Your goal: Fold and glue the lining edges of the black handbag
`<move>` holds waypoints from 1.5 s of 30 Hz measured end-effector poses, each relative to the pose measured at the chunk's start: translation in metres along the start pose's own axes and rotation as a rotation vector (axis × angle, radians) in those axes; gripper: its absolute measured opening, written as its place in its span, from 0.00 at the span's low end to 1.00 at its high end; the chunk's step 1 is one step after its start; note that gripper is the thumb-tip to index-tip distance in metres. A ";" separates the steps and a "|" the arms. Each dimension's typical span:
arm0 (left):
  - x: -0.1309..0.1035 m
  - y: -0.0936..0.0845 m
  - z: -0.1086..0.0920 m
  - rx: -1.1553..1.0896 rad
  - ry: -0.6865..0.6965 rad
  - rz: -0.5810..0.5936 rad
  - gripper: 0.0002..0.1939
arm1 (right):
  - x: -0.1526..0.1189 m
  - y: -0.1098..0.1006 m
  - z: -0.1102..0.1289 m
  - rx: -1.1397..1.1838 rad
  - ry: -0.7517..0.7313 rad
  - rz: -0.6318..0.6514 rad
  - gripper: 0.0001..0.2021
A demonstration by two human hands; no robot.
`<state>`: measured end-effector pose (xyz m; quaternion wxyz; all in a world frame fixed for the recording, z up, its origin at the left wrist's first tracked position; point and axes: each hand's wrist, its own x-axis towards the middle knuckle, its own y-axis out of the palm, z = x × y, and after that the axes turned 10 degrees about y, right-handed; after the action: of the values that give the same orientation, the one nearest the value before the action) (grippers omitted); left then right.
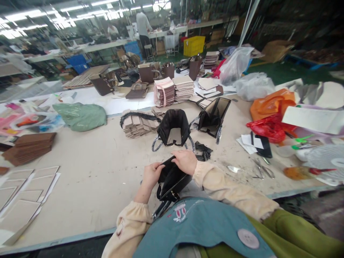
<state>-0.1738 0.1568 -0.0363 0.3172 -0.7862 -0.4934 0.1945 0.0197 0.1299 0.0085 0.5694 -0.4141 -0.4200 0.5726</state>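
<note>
A black handbag (174, 182) stands at the table's front edge, tilted against my apron, its mouth open toward me. My left hand (152, 175) pinches the far rim of the bag at its left corner. Further right on that same rim, my right hand (185, 162) is closed, thumb and fingers over the edge. Just beyond my hands is a second black bag (174, 125), open at the top, with wrapped handles. A third open bag (213, 116) lies tilted to its right. Black scraps (203, 151) lie beside my right hand.
Stacked beige pieces (139, 125) and bundled panels (163, 92) lie further back. At left are brown panels (32, 147) and a green plastic bag (80, 116). Pliers (262, 170), a glue bottle (298, 172) and a fan (326, 159) are at right. A person (142, 25) stands far off.
</note>
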 end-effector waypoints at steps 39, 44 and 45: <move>0.004 0.000 0.010 -0.105 -0.034 -0.003 0.17 | 0.006 0.001 0.001 -0.064 -0.005 0.044 0.13; 0.003 -0.001 0.009 -0.113 -0.038 0.003 0.17 | 0.006 -0.002 0.003 -0.061 0.027 0.057 0.14; 0.002 -0.001 0.009 -0.115 -0.039 0.004 0.17 | 0.007 -0.002 0.003 -0.064 0.033 0.059 0.14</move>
<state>-0.1789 0.1620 -0.0423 0.2617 -0.8001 -0.5084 0.1816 0.0171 0.1366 0.0113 0.5459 -0.4535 -0.4161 0.5685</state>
